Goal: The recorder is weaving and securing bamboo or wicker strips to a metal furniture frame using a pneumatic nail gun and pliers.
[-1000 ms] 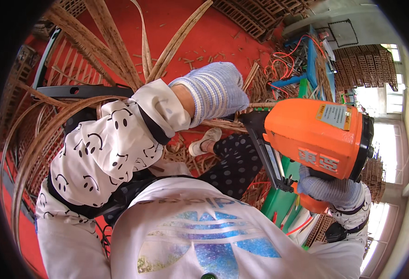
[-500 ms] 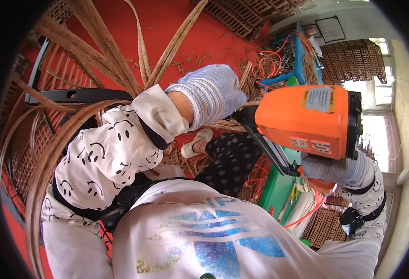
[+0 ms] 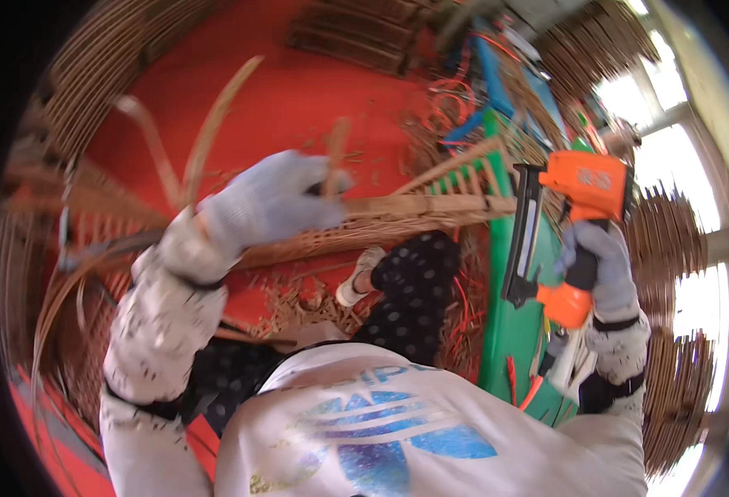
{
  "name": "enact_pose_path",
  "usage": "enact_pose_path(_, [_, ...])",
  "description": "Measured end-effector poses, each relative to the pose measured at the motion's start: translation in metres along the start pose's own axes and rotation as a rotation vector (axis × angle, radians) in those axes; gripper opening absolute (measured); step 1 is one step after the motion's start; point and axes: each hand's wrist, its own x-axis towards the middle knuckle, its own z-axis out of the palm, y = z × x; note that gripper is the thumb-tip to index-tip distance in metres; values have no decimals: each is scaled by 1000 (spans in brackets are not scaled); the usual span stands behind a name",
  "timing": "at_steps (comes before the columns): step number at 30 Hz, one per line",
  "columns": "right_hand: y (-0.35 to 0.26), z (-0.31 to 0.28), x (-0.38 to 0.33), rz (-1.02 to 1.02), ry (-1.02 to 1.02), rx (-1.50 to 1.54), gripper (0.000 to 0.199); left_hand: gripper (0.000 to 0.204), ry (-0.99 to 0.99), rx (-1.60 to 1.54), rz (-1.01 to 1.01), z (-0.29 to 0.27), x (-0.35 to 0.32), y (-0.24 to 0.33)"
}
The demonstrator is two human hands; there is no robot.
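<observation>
- Red floor (image 3: pixel 298 99) fills the background, strewn with cane scraps and ringed by woven rattan work.
- Right hand (image 3: pixel 600 265), gloved, is wrapped around the grip of an orange nail gun (image 3: pixel 575 215), held upright beside the knee, long axis near vertical, black magazine on its left.
- Left hand (image 3: pixel 277 199), gloved, is closed on a thin cane strip (image 3: pixel 335 153) above the woven rattan frame (image 3: pixel 397 215), which runs sideways.
- Motion blur smears the strip; the gun's tip is hard to make out.
</observation>
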Motion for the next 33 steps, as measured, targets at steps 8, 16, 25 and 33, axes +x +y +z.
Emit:
enact_pose_path(8, [160,-121,88,190,349,-358,25,39,109,531,420,21,-18,5])
enact_pose_path(16, [270,-161,185,189,409,-808,51,46,103,901,312,32,-26,9])
enact_pose_path(25, [277,-231,18,746,140,-1062,116,54,144,960,271,37,-17,1])
enact_pose_path(33, [314,-242,9,828,99,-1104,86,32,187,346,243,24,-12,16])
